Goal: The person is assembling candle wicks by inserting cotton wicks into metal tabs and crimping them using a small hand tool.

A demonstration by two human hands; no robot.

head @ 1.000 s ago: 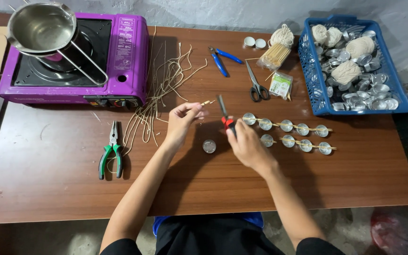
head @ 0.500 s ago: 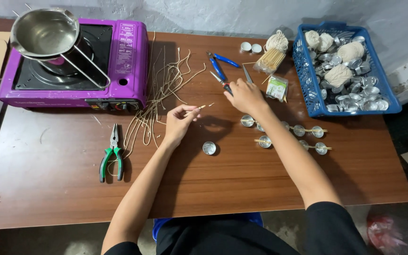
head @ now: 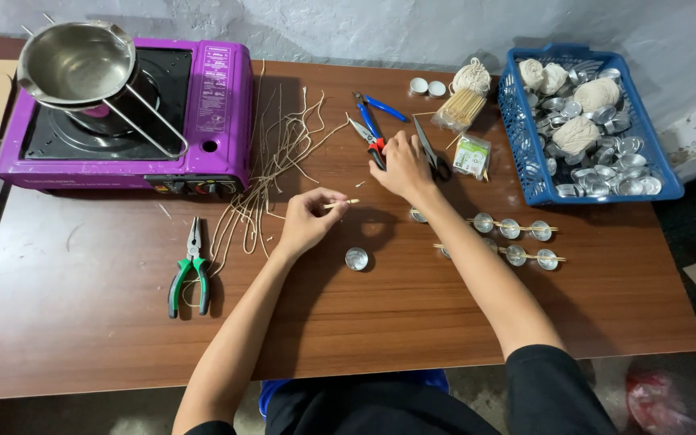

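Since a moment ago the right hand [head: 403, 165] has left the rows of small metal cups [head: 509, 229] and reached to the far side of the table [head: 82, 338], where it now closes on the red-handled cutters [head: 372, 143], just beside the black scissors [head: 432, 153]. The left hand [head: 308, 221] hovers near the middle, pinching a short wick piece [head: 340, 204] between thumb and forefinger, above a lone metal cup [head: 357, 258]. Loose wick strands [head: 271, 173] lie left of it.

Stove [head: 122, 113] left, basket [head: 517, 137] right (table [head: 364, 322]).
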